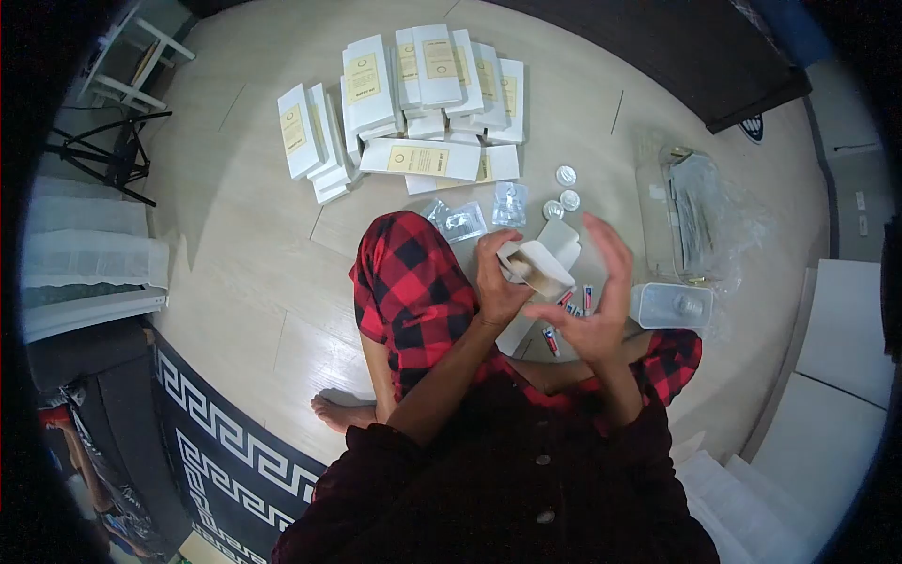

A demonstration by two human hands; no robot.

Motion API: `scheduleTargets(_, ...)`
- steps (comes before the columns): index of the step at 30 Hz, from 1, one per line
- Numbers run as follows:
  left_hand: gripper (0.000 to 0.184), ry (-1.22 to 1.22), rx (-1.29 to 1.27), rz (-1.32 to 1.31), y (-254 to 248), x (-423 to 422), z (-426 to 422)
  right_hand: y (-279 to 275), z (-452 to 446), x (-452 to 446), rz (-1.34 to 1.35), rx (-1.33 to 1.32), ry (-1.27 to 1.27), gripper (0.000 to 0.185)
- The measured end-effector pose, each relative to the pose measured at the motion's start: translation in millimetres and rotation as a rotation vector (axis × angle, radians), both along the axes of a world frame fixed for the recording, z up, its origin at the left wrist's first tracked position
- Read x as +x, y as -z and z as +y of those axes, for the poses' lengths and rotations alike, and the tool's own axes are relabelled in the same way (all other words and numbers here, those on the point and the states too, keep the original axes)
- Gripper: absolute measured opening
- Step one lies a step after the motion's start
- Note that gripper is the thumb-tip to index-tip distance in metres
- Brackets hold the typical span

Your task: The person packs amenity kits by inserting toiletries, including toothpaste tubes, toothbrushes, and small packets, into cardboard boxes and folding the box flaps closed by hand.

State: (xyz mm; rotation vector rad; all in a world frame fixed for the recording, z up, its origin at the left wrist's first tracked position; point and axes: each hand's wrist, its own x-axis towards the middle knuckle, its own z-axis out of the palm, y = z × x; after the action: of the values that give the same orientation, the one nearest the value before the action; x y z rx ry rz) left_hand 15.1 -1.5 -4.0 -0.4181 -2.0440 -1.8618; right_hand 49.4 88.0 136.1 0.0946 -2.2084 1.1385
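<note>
My left hand (499, 283) grips an open white carton (548, 266), its end flap raised and its inside facing up. Something pale inside cannot be made out. Just to the right, my right hand (598, 304) is open, with thumb and fingers curved apart and nothing between them. Below the carton lie small red, white and blue tubes (588, 299), partly hidden by my hands. Several round silvery discs (566, 176) sit beyond it. Clear packets (510, 204) rest on the floor near my knee.
Many white boxes with yellow labels (365, 77) are stacked ahead on the floor. On the right stand a clear bag of flat packets (693, 202) and a plastic tub (643, 308). A dark piece of furniture (676, 56) borders the far right.
</note>
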Motion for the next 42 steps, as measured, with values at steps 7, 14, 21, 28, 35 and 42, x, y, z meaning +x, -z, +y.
scheduleTargets(7, 0.076, 0.011, 0.029, -0.034, 3, -1, 1, 132, 96, 60, -0.785, 0.123, 0.322, 0.027)
scheduleTargets(14, 0.089, -0.007, -0.08, 0.137, -4, -2, -3, 186, 87, 81, -0.854, 0.124, 0.51, 0.027)
scheduleTargets(21, 0.09, -0.008, -0.064, 0.217, -3, -3, -1, 42, 45, 40, -0.176, -0.394, 0.375, 0.026)
scheduleTargets(28, 0.088, 0.011, -0.005, 0.225, -3, -7, 0, -13, 3, 38, 0.13, 0.181, -0.048, 0.017)
scheduleTargets(35, 0.078, -0.025, 0.068, 0.154, -3, -5, 1, 16, -10, 37, 0.095, 0.085, -0.013, 0.017)
scheduleTargets(42, 0.076, -0.015, 0.032, 0.196, -2, -8, -4, 14, -16, 29, -0.008, 0.241, 0.128, 0.012)
